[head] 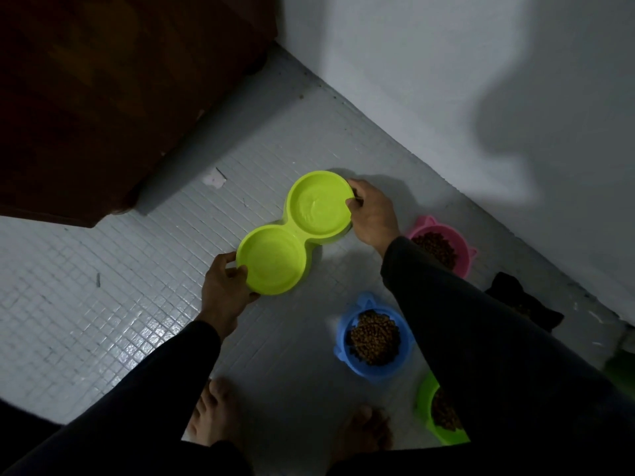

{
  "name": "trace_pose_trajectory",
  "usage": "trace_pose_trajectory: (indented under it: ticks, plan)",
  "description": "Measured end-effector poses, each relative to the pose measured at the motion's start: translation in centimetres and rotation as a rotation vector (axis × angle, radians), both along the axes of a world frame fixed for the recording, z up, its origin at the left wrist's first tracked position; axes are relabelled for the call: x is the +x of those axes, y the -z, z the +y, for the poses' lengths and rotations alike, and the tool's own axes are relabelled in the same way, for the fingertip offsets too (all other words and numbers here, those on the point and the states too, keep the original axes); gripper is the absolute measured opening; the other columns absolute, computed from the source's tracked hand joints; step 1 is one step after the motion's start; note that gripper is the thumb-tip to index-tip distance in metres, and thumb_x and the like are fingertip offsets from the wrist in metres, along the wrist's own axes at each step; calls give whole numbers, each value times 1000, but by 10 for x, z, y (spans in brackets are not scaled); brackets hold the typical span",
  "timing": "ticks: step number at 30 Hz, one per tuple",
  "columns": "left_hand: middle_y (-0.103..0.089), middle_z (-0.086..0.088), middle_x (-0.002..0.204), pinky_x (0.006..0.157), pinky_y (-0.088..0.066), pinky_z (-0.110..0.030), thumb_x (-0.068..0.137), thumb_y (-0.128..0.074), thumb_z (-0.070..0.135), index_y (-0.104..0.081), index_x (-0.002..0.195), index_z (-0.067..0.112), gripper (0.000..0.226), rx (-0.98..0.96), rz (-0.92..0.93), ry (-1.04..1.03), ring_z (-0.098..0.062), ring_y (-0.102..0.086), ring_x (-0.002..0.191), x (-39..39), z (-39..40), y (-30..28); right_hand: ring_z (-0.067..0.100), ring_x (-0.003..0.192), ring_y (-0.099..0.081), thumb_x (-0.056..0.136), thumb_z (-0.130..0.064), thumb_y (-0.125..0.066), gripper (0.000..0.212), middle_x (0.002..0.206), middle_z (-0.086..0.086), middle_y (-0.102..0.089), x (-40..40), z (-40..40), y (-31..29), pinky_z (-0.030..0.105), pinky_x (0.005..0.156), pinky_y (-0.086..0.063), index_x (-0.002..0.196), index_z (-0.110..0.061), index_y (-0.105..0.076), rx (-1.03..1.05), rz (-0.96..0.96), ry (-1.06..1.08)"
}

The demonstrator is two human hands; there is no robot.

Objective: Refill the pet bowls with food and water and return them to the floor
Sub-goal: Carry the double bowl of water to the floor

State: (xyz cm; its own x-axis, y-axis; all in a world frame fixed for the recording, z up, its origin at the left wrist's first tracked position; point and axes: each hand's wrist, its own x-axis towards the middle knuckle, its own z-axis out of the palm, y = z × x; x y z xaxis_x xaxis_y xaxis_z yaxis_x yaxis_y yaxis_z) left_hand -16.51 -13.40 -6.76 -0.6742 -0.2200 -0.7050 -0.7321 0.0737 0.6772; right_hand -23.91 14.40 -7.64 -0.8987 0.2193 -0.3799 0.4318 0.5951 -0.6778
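A lime-green double pet bowl is low over the white tiled floor, both wells holding what looks like water. My left hand grips the rim of its near well. My right hand pinches the rim of its far well. I cannot tell whether the bowl touches the floor. To the right stand a pink bowl, a blue bowl and a green bowl, each with brown kibble; my right sleeve covers part of the pink and green ones.
A dark wooden cabinet fills the upper left. A white wall runs diagonally behind the bowls. A black cloth lies by the wall. My bare feet stand on the tiles at the bottom. A paper scrap lies near the cabinet.
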Motion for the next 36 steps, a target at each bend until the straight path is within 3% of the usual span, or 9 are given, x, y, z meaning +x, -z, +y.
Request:
trace_pose_trajectory:
  ticks: [6,10,12,16,18,21,28,36]
  plan:
    - [-58,-12,113,63,-60,-43,102,-53,4,-55,123,13,23,-23,-6,3,-28,-64,93,0,-1,1,28,128,-55,98,-10,-59,44,139,11,-60,1,0,-2,35,109,-41,141,-9,-55,8,-6,-33]
    - [-60,-15,112,74,-59,-56,101,-56,6,-56,120,18,22,-80,-14,33,-31,-63,91,0,-1,1,29,130,-53,99,-11,-57,45,142,11,-58,2,1,-2,37,111,-40,144,-9,-52,9,-26,-48]
    - [-62,-6,104,81,-58,-62,100,-58,11,-57,119,22,22,-161,-22,76,-30,-62,92,-1,-1,1,28,131,-53,100,-13,-57,45,142,11,-58,2,0,-5,36,111,-40,145,-10,-52,17,-42,-46]
    - [-66,-10,113,74,-54,-44,100,-60,18,-58,124,18,24,-270,5,190,-31,-62,93,-5,-1,-2,32,123,-58,100,-25,-58,42,133,13,-64,6,0,-14,40,104,-46,139,-9,-54,28,-60,-48]
    - [-64,-9,114,78,-48,-36,99,-62,18,-55,133,12,35,-328,5,262,-29,-61,98,-8,-1,-7,34,118,-61,99,-32,-59,43,126,14,-66,8,1,-20,41,98,-48,136,-10,-55,36,-91,-67]
    - [-64,-15,121,88,-50,-38,97,-67,21,-52,141,11,47,-377,16,350,-33,-63,107,-14,-3,-20,38,116,-60,98,-36,-59,45,126,17,-66,11,2,-31,42,96,-48,135,-9,-55,93,-143,-146]
    - [-61,-20,132,96,-48,-39,98,-64,31,-58,136,12,43,-562,70,776,-35,-61,117,-37,-4,-80,43,120,-55,103,-42,-49,56,130,29,-59,30,11,-90,46,96,-45,136,4,-48,214,-276,-368]
    - [-52,-22,136,104,-46,-50,97,-59,49,-53,140,20,52,-697,-22,1236,-43,-50,124,-57,18,-200,36,117,-57,102,-44,-48,47,128,18,-60,68,19,-212,42,96,-47,130,-7,-51,272,-445,-448]
